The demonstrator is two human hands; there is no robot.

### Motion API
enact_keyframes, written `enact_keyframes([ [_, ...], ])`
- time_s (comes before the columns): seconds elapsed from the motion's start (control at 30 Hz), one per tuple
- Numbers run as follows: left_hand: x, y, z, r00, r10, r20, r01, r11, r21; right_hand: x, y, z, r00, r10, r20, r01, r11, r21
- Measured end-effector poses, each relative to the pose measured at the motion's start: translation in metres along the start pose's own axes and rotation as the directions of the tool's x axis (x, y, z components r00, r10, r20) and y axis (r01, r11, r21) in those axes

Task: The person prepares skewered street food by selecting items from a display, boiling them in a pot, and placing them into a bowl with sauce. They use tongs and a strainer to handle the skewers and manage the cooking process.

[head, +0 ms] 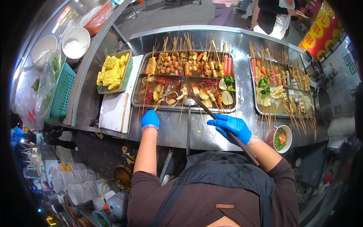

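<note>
My left hand (150, 118), in a blue glove, is closed around the ends of bamboo skewers (157, 105) at the front edge of a divided steel pan (236, 88). Their far ends reach into the broth, near a pale ring-shaped piece. In my blue-gloved right hand (234, 127) is a pair of long dark chopsticks (207, 110), whose tips point into the pan's middle. Between the hands, a steel ladle (189, 124) rests with its bowl at the pan's front. Skewered sausages, balls, broccoli and potato slices (227, 97) fill the compartments.
Right of the pan stands a second skewer pan (253, 99), with a paper cup (270, 139) of greens before it. Yellow noodle blocks (113, 69) sit in a green tray at left, behind a white board (113, 113). People (272, 17) stand beyond the counter.
</note>
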State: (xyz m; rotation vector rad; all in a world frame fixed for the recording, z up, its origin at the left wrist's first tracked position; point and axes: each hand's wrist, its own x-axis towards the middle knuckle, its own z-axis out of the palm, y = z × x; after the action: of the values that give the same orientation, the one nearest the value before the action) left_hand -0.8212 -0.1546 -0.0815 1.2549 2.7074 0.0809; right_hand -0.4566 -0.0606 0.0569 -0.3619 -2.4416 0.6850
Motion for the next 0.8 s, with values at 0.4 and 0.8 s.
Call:
enact_keyframes([
  [0.4, 0.007, 0.017, 0.002, 0.99, -0.086, 0.11, 0.078, 0.994, 0.071, 0.008, -0.007, 0.001, 0.998, 0.008, 0.069, -0.007, 1.0, -0.018],
  [0.8, 0.009, 0.003, 0.027, 0.958, 0.154, 0.242, -0.133, 0.986, -0.1, -0.006, -0.006, -0.046, 0.973, 0.137, -0.184, -0.128, 0.99, 0.057],
])
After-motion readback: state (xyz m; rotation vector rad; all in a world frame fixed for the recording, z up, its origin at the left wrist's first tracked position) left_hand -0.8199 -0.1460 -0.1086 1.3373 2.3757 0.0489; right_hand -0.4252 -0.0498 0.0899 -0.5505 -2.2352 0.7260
